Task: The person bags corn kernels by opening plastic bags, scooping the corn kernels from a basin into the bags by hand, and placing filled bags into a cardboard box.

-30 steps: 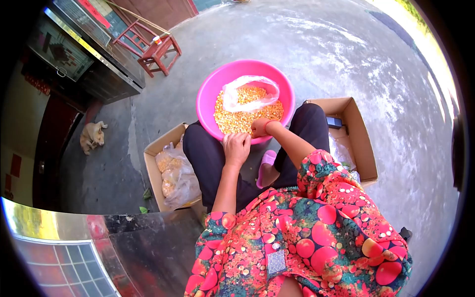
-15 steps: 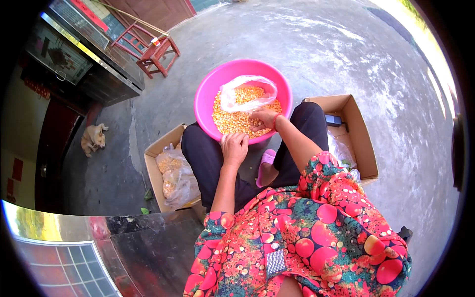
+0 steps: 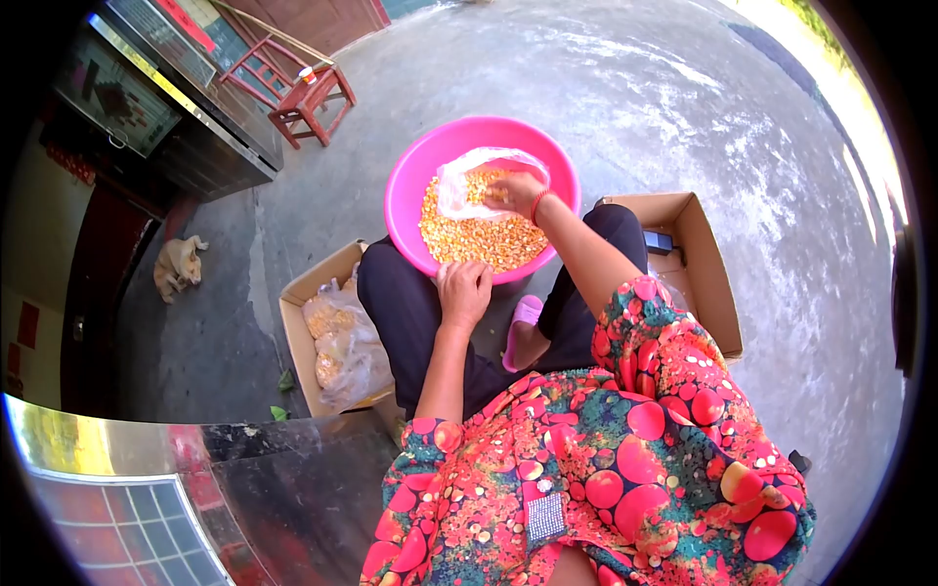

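Observation:
A pink basin [image 3: 403, 191] rests at my knees, with loose yellow corn kernels [image 3: 479, 242] across its bottom. Inside it lies an open clear plastic bag [image 3: 452, 191] with kernels in its mouth. My right hand [image 3: 518, 193], a red band at its wrist, is over the mouth of the bag; its fingers are blurred and partly hidden, so what they hold cannot be made out. My left hand [image 3: 464, 293] grips the near rim of the basin, fingers bent over the edge.
A cardboard box [image 3: 301, 337] with bags of kernels stands left of my legs. Another box [image 3: 716, 293] on the right holds a dark blue object [image 3: 659, 242]. A red chair [image 3: 311, 98] and a lying dog [image 3: 180, 267] are farther off on the concrete floor [image 3: 625, 117].
My right hand has moved from the loose kernels near the front rim, up and away from me to the bag's mouth. My left hand has stayed at the rim.

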Action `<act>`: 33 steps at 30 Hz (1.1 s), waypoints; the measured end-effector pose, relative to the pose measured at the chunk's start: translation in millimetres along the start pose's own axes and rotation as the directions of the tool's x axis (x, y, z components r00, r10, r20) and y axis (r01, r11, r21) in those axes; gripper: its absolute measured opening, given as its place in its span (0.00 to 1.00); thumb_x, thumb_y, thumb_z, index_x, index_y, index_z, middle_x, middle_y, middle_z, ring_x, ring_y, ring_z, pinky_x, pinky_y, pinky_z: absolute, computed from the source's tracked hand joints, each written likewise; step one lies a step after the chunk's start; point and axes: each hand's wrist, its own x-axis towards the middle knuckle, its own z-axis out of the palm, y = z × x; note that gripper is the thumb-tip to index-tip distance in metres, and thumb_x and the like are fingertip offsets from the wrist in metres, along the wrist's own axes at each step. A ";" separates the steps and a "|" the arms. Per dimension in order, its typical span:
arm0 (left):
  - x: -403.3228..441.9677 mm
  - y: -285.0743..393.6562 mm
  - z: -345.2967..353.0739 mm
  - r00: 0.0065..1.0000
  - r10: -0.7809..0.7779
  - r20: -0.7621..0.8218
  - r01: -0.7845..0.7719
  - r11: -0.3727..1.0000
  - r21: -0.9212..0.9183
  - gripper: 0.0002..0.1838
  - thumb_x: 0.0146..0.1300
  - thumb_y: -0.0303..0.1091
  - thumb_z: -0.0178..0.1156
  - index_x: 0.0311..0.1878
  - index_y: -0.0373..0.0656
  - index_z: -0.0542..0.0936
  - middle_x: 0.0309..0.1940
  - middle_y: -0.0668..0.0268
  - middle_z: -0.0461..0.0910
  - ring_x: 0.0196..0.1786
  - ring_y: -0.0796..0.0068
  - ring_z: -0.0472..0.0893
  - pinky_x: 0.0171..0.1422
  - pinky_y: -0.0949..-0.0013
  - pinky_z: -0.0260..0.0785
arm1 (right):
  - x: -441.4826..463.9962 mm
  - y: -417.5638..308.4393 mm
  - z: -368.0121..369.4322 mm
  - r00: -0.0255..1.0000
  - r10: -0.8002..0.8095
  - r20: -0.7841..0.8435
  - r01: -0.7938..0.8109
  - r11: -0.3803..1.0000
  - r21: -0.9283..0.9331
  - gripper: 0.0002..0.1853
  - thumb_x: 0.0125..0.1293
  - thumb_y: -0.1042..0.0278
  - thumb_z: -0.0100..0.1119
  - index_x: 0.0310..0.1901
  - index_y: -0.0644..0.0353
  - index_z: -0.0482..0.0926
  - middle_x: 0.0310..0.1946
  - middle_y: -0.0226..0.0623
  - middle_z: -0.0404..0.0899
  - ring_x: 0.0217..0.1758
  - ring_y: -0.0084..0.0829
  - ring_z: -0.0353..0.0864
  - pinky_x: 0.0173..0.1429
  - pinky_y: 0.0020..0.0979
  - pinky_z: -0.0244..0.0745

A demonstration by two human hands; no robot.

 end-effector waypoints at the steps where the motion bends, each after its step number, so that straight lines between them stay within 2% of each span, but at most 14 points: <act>1: -0.6 0.4 0.7 1.000 -0.004 -0.002 0.004 1.000 -0.015 0.10 0.59 0.37 0.55 0.28 0.43 0.81 0.27 0.64 0.80 0.37 0.65 0.78 0.51 0.61 0.61 | -17.8 -24.2 16.0 0.994 0.047 -0.103 -0.034 0.992 0.124 0.13 0.57 0.68 0.59 0.43 0.66 0.78 0.33 0.43 0.79 0.33 0.36 0.81 0.32 0.34 0.81; 6: -0.3 -0.2 0.9 1.000 -0.005 0.007 0.005 1.000 -0.020 0.10 0.59 0.38 0.55 0.28 0.43 0.81 0.27 0.65 0.80 0.37 0.65 0.78 0.51 0.60 0.61 | -34.4 -29.3 8.0 0.973 -0.067 -0.223 -0.083 0.797 -0.599 0.13 0.54 0.71 0.60 0.42 0.64 0.79 0.33 0.43 0.80 0.36 0.36 0.83 0.34 0.34 0.81; 7: -0.8 -0.5 1.9 1.000 -0.004 0.001 0.004 1.000 -0.015 0.10 0.59 0.38 0.55 0.28 0.43 0.81 0.27 0.65 0.80 0.37 0.65 0.78 0.52 0.60 0.61 | -13.8 -4.7 -2.7 0.998 0.061 0.019 -0.008 0.410 -0.912 0.15 0.51 0.68 0.60 0.41 0.63 0.80 0.34 0.43 0.81 0.37 0.36 0.83 0.36 0.34 0.80; 8: -0.9 0.8 1.3 1.000 -0.005 0.000 0.005 1.000 -0.015 0.10 0.59 0.38 0.55 0.28 0.43 0.81 0.27 0.65 0.80 0.37 0.65 0.78 0.52 0.60 0.61 | 8.6 20.9 -14.6 0.941 0.193 0.279 0.331 -0.340 -0.880 0.16 0.47 0.66 0.60 0.40 0.61 0.81 0.35 0.43 0.82 0.38 0.37 0.83 0.38 0.35 0.79; 9: -0.8 2.6 -0.1 1.000 -0.010 0.007 0.010 1.000 -0.006 0.10 0.59 0.38 0.55 0.28 0.43 0.81 0.28 0.65 0.80 0.37 0.65 0.78 0.52 0.61 0.61 | 30.3 46.0 -26.1 0.814 0.301 0.497 0.561 -0.629 -0.539 0.18 0.44 0.64 0.61 0.39 0.60 0.83 0.36 0.42 0.82 0.38 0.37 0.82 0.41 0.36 0.77; 10: -0.5 2.9 -1.5 1.000 -0.013 0.015 0.013 1.000 0.004 0.11 0.59 0.38 0.55 0.28 0.43 0.81 0.28 0.65 0.80 0.37 0.65 0.78 0.52 0.61 0.61 | 24.6 80.3 -42.5 0.980 -0.089 0.177 0.181 0.044 -0.982 0.18 0.49 0.60 0.55 0.42 0.59 0.81 0.42 0.48 0.80 0.44 0.45 0.81 0.51 0.38 0.74; 13: -0.6 1.9 0.1 1.000 -0.014 0.013 0.014 1.000 0.007 0.11 0.59 0.38 0.55 0.29 0.43 0.81 0.29 0.65 0.80 0.38 0.65 0.77 0.52 0.61 0.60 | -32.2 59.7 5.8 0.963 0.225 0.149 0.197 -0.208 -0.958 0.19 0.51 0.59 0.53 0.44 0.55 0.81 0.43 0.44 0.80 0.47 0.45 0.79 0.52 0.38 0.73; 16: 0.5 2.7 -1.0 0.999 -0.020 0.025 0.020 1.000 0.004 0.11 0.59 0.38 0.55 0.29 0.42 0.81 0.29 0.64 0.80 0.38 0.65 0.77 0.52 0.61 0.60 | -22.0 86.7 13.3 0.906 0.216 0.363 0.394 -0.122 -0.911 0.18 0.51 0.57 0.55 0.42 0.54 0.82 0.39 0.43 0.82 0.45 0.42 0.80 0.50 0.37 0.73; 21: 0.0 2.1 -1.3 1.000 -0.010 0.024 0.009 1.000 0.005 0.11 0.60 0.38 0.54 0.29 0.42 0.81 0.29 0.64 0.80 0.38 0.64 0.77 0.52 0.61 0.60 | -34.9 72.3 10.1 0.901 0.184 0.394 0.396 0.026 -0.918 0.15 0.50 0.56 0.60 0.38 0.55 0.83 0.34 0.40 0.82 0.35 0.38 0.80 0.43 0.36 0.74; 24: -0.2 3.3 -0.8 1.000 -0.013 0.029 0.012 1.000 0.012 0.11 0.60 0.38 0.54 0.29 0.41 0.81 0.29 0.63 0.80 0.38 0.64 0.77 0.52 0.61 0.60 | -41.6 62.4 8.2 0.876 0.162 0.454 0.424 0.188 -0.886 0.15 0.50 0.56 0.62 0.36 0.55 0.83 0.32 0.39 0.82 0.33 0.34 0.80 0.39 0.34 0.74; 26: -0.6 2.3 -1.2 1.000 -0.015 0.023 0.014 1.000 0.014 0.11 0.60 0.38 0.54 0.29 0.42 0.80 0.29 0.63 0.80 0.37 0.64 0.77 0.52 0.61 0.60 | -50.1 52.5 6.0 0.931 0.213 0.296 0.113 0.602 -0.790 0.14 0.52 0.59 0.62 0.36 0.59 0.82 0.28 0.37 0.80 0.31 0.31 0.80 0.33 0.32 0.77; 27: -0.6 1.7 -0.6 1.000 -0.006 0.020 0.006 1.000 0.013 0.11 0.60 0.38 0.54 0.29 0.41 0.80 0.28 0.63 0.79 0.37 0.64 0.77 0.52 0.61 0.61 | -52.8 50.2 7.3 0.931 0.212 0.298 0.115 0.604 -0.789 0.14 0.52 0.59 0.62 0.36 0.59 0.82 0.28 0.37 0.80 0.31 0.31 0.80 0.33 0.32 0.77; 29: -0.5 1.8 0.1 1.000 0.004 0.021 -0.004 1.000 0.012 0.11 0.60 0.38 0.54 0.29 0.41 0.80 0.28 0.63 0.79 0.37 0.64 0.77 0.52 0.61 0.61 | -58.9 45.9 8.9 0.966 0.187 0.178 -0.099 0.906 -0.411 0.13 0.54 0.64 0.61 0.38 0.63 0.79 0.27 0.37 0.78 0.29 0.31 0.79 0.28 0.31 0.78; 33: -0.2 2.6 -0.7 0.999 -0.007 0.034 0.006 1.000 0.023 0.11 0.59 0.38 0.54 0.28 0.41 0.80 0.27 0.63 0.79 0.37 0.64 0.77 0.51 0.61 0.61 | -54.9 42.2 6.8 0.938 0.282 0.199 -0.191 0.904 -0.381 0.12 0.56 0.70 0.59 0.40 0.67 0.77 0.34 0.42 0.77 0.29 0.33 0.80 0.31 0.34 0.82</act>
